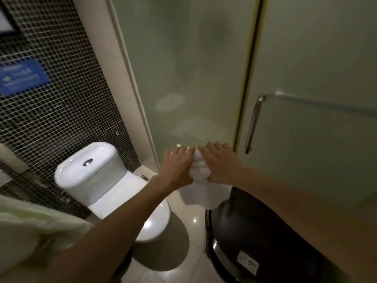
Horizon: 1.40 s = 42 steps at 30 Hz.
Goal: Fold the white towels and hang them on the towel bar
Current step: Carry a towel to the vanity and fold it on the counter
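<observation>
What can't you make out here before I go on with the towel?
All in the head view:
- What supports the white towel: covered by the left hand, the right hand and the towel itself.
- Blue sign: text blurred.
- Behind the frosted glass: only vague pale shapes.
- Bin label: print too small to read.
- Pale cloth, lower left: blurred and cut off by the edge.
</observation>
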Each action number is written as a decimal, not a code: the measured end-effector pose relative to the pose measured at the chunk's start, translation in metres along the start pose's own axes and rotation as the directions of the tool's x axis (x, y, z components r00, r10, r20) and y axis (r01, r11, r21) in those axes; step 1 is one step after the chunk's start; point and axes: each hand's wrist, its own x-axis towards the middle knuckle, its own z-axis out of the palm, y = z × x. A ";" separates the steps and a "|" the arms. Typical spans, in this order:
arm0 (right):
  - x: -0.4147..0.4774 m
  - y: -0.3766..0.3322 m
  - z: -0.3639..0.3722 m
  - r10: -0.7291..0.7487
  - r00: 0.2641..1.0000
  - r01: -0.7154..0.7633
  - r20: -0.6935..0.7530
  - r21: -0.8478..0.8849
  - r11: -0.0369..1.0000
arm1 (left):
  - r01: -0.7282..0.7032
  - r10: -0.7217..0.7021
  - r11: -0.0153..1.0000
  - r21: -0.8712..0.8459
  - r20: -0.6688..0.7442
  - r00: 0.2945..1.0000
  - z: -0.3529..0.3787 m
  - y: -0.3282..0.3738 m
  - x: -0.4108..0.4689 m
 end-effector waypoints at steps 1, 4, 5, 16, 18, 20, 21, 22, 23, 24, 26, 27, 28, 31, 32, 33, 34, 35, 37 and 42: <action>0.008 -0.002 0.002 -0.040 0.999 0.040 -0.006 0.011 0.999 | 0.029 -0.029 1.000 0.007 0.006 1.000 0.001 -0.005 -0.003; 0.035 -0.017 0.007 -0.192 0.981 0.192 -0.010 0.049 0.980 | 0.141 -0.142 0.990 0.027 0.021 0.990 0.008 -0.025 -0.020; 0.045 -0.024 0.009 -0.245 0.970 0.245 -0.012 0.058 0.968 | 0.180 -0.181 0.983 0.037 0.026 0.983 0.011 -0.033 -0.028; 0.142 -0.142 0.009 -0.602 0.797 0.603 -0.043 0.081 0.794 | 0.532 -0.532 0.846 0.032 0.082 0.843 0.031 -0.131 -0.102; 0.155 -0.159 0.005 -0.632 0.774 0.633 -0.033 0.060 0.772 | 0.565 -0.565 0.825 0.017 0.076 0.822 0.035 -0.146 -0.110; 0.168 -0.174 0.002 -0.659 0.751 0.660 -0.027 0.054 0.749 | 0.594 -0.593 0.805 0.014 0.070 0.802 0.035 -0.159 -0.115; 0.174 -0.180 0.000 -0.675 0.737 0.675 -0.028 0.055 0.736 | 0.607 -0.606 0.794 0.008 0.069 0.792 0.035 -0.165 -0.118; 0.179 -0.185 -0.001 -0.689 0.725 0.689 -0.030 0.052 0.723 | 0.619 -0.617 0.786 0.005 0.069 0.784 0.035 -0.170 -0.122; 0.183 -0.190 -0.002 -0.701 0.712 0.702 -0.032 0.044 0.711 | 0.629 -0.628 0.777 0.008 0.070 0.775 0.036 -0.174 -0.126; 0.188 -0.195 -0.003 -0.714 0.699 0.715 -0.038 0.038 0.698 | 0.640 -0.639 0.768 0.009 0.073 0.766 0.036 -0.178 -0.129; 0.196 -0.205 -0.006 -0.743 0.668 0.744 -0.044 0.036 0.667 | 0.663 -0.662 0.748 0.002 0.078 0.746 0.036 -0.186 -0.136; 0.199 -0.210 -0.006 -0.757 0.652 0.758 -0.042 0.034 0.651 | 0.675 -0.673 0.738 0.002 0.083 0.735 0.036 -0.189 -0.139; 0.202 -0.214 -0.006 -0.770 0.636 0.771 -0.043 0.032 0.636 | 0.687 -0.684 0.727 0.002 0.090 0.724 0.037 -0.191 -0.142; 0.211 -0.228 -0.007 -0.815 0.575 0.818 -0.077 0.050 0.573 | 0.730 -0.726 0.684 0.005 0.106 0.679 0.035 -0.196 -0.151; 0.214 -0.233 -0.007 -0.830 0.551 0.835 -0.087 0.060 0.547 | 0.748 -0.744 0.664 0.008 0.108 0.659 0.035 -0.197 -0.155; 0.217 -0.237 -0.006 -0.846 0.524 0.852 -0.098 0.062 0.521 | 0.766 -0.762 0.643 0.012 0.107 0.639 0.035 -0.197 -0.158; 0.220 -0.242 -0.005 -0.862 0.496 0.869 -0.108 0.060 0.492 | 0.784 -0.781 0.620 0.014 0.104 0.616 0.035 -0.196 -0.162; 0.222 -0.246 -0.003 -0.877 0.464 0.886 -0.120 0.064 0.460 | 0.805 -0.802 0.593 0.016 0.103 0.589 0.036 -0.194 -0.166; 0.225 -0.255 -0.002 -0.909 0.390 0.921 -0.150 0.075 0.383 | 0.847 -0.845 0.531 0.026 0.093 0.527 0.036 -0.188 -0.174; 0.223 -0.279 -0.003 -0.968 0.146 0.988 -0.205 0.087 0.130 | 0.959 -0.955 0.284 0.010 0.087 0.282 0.034 -0.154 -0.195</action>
